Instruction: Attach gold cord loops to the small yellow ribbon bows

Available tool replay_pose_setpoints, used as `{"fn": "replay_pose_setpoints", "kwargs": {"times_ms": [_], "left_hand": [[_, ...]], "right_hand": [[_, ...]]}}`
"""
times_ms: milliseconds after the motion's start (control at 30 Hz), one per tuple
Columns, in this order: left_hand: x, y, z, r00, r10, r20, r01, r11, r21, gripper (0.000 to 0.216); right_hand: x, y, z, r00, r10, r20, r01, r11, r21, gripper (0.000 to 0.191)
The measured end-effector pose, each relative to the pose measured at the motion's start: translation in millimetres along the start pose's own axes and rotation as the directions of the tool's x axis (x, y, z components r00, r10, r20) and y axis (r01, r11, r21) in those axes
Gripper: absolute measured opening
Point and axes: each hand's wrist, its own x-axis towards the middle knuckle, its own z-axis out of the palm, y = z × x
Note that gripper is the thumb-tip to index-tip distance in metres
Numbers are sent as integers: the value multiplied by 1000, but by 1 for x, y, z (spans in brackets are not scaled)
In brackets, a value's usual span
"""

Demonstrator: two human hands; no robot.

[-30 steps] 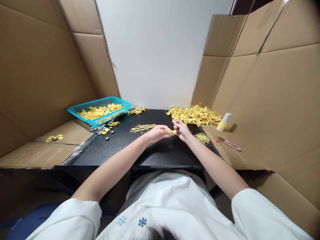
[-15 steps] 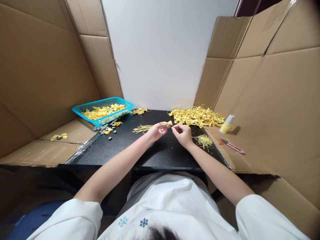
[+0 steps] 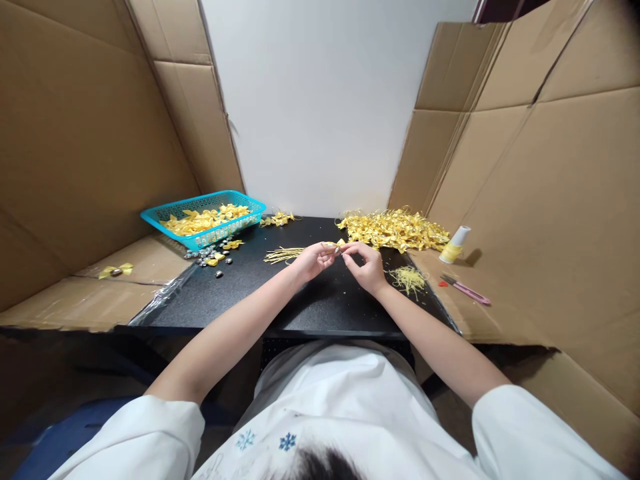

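My left hand (image 3: 313,259) and my right hand (image 3: 367,265) meet above the middle of the black table (image 3: 260,300). Both pinch a small yellow ribbon bow (image 3: 339,245) between their fingertips, the left from the left side, the right from the right. A bundle of thin yellow strips (image 3: 283,255) lies on the table just left of my left hand. A small heap of fine yellow trimmings (image 3: 409,278) lies right of my right hand.
A turquoise basket (image 3: 200,217) with yellow bows stands at the back left, with small silver and yellow pieces (image 3: 210,257) in front of it. A big pile of yellow ribbon (image 3: 395,230) lies at the back right. A thread spool (image 3: 454,245) and pink scissors (image 3: 465,288) rest on cardboard at right.
Both hands lifted the bow off the table and moved it slightly away from me; my right fingers drew apart from it, then closed on it again.
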Motion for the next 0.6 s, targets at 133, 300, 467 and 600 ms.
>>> {"fn": "replay_pose_setpoints", "kwargs": {"times_ms": [133, 300, 467, 600], "left_hand": [[0, 0, 1, 1000, -19, -7, 19, 1000, 20, 12], [-2, -1, 3, 999, -29, -27, 30, 999, 39, 12], [-4, -4, 5, 998, 51, -30, -49, 996, 75, 11], [-4, -8, 5, 991, 135, 21, -136, 982, 131, 14]], "right_hand": [[0, 0, 0, 999, 40, -3, -40, 999, -11, 9], [-1, 1, 2, 994, 104, -15, -103, 994, 44, 13], [-2, 6, 2, 976, 202, -84, -185, 967, 178, 28], [-2, 10, 6, 968, 242, -73, -224, 955, 197, 36]]}}
